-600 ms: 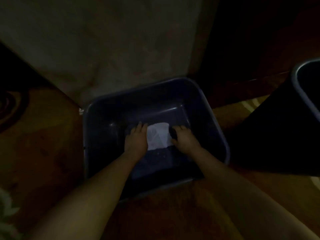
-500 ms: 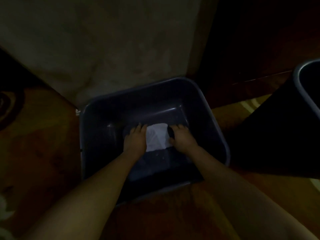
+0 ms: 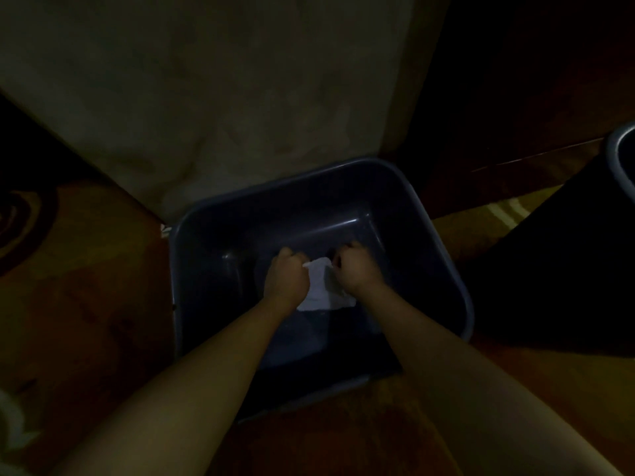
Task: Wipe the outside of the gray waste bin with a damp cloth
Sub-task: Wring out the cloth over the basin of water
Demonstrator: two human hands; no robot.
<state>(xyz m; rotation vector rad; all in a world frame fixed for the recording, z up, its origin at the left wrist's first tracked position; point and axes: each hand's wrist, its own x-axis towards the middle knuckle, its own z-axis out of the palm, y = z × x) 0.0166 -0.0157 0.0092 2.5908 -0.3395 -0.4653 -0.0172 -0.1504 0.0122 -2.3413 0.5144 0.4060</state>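
Head view, the only one, was very dark. You had two hands down inside one gray rectangular basin (image 3: 443,242) on the patterned carpet (image 3: 86,304). Between them was one white cloth (image 3: 321,286). Your left hand (image 3: 287,278) was curled into a fist on the cloth's left edge, and your right hand (image 3: 355,269) was closed on its right edge, so the cloth bunched up between the two fists and hung in a crumpled fold toward you. It looked pale, creased and limp; whether it was wet could not be told. One gray waste bin (image 3: 618,156) showed only as a curved rim at the far right edge, well apart from your hands, its outside lost in shadow.
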